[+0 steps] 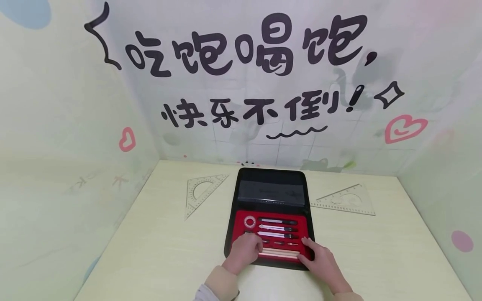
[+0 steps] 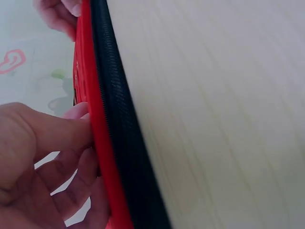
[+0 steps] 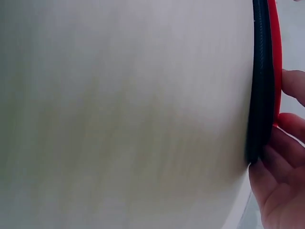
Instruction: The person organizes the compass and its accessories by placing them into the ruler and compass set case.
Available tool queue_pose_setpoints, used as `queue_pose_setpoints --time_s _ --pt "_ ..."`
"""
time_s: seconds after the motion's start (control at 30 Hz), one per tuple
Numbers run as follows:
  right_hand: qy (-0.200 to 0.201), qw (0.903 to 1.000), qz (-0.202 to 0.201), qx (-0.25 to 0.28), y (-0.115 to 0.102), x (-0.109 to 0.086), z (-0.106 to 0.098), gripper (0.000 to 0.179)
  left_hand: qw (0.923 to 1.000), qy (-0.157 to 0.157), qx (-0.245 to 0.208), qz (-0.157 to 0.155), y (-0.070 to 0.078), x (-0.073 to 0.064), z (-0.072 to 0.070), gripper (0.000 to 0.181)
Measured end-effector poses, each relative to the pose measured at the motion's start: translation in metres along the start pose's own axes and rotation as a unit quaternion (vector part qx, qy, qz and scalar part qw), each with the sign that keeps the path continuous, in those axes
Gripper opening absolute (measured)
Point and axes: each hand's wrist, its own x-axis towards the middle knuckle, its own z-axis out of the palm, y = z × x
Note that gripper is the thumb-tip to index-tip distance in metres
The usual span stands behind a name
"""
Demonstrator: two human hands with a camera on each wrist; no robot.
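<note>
A black zip case [image 1: 308, 209] lies unfolded on the table, its red tray [image 1: 239, 228] toward me. Set in the tray are a pale ring [image 1: 245, 219], two compass-like tools [image 1: 276, 235], a dark slim tool [image 1: 278, 221], several small metal parts [image 1: 278, 243] and wooden pencils [image 1: 280, 253]. My left hand [image 1: 245, 250] is over the tray's near left part, fingers curled by the pencils' left ends; I cannot tell what lies between its fingertips. At the near right corner, my right hand [image 1: 323, 260] holds the case, thumb at the front, other fingers along the side.
A clear set square [image 1: 192, 194] with a protractor cutout lies left of the case. Another clear set square [image 1: 365, 205] lies to the right, close to the case's edge. The pale table [image 1: 162, 234] is enclosed by printed sheets [image 1: 226, 146] at the back and sides.
</note>
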Motion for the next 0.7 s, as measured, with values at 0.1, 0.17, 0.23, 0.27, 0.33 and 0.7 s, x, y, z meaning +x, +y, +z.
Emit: queue_pose_setpoints --time_s 0.1,0.17,0.23,0.27,0.33,0.7 --pt "0.009 0.9999 -0.001 -0.013 -0.001 0.004 -0.001 0.054 0.9998 -0.012 0.016 0.009 0.000 0.005 -0.001 0.016" --pt "0.003 0.9999 -0.013 -0.011 0.000 0.007 -0.001 0.053 0.9991 -0.035 0.012 0.021 -0.005 0.009 -0.001 0.015" --pt "-0.013 0.9995 -0.029 -0.005 0.003 0.009 -0.003 0.053 0.9976 -0.057 -0.013 0.036 -0.012 0.015 -0.004 0.011" --pt "-0.023 0.9993 -0.030 0.005 0.004 0.010 -0.005 0.051 0.9967 -0.062 -0.029 0.043 -0.017 0.019 -0.007 0.010" --pt "-0.027 0.9985 -0.039 0.028 0.009 0.015 -0.013 0.047 0.9954 -0.059 -0.057 0.050 -0.029 0.029 -0.013 0.012" --pt "-0.010 0.9977 0.032 -0.059 0.080 0.091 -0.105 0.064 0.9990 0.002 0.018 -0.040 -0.059 0.110 -0.037 0.047"
